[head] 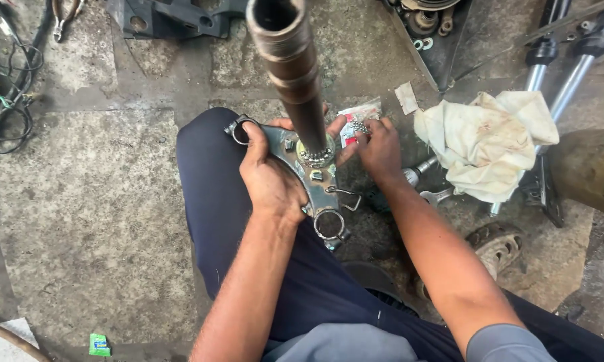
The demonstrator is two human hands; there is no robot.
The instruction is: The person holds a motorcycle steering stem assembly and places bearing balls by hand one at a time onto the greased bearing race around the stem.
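Observation:
A metal steering-stem bracket (310, 179) with ring clamps at both ends rests on my knee. Its dark tube stem (295, 74) stands upright toward the camera. Small steel bearing balls ring the base of the stem (317, 158). My left hand (267, 175) grips the bracket from the left, thumb near the upper clamp ring (240, 130). My right hand (375, 151) is at the stem base, fingertips pinching a small cluster of bearing balls (361, 126) over a red and white packet (355, 121).
A crumpled dirty white cloth (489, 141) lies to the right, with two chrome fork tubes (570, 80) behind it. A black tray of parts (436, 27) is at top, wires (7, 100) at far left, and a sandal (499, 245) near my right forearm.

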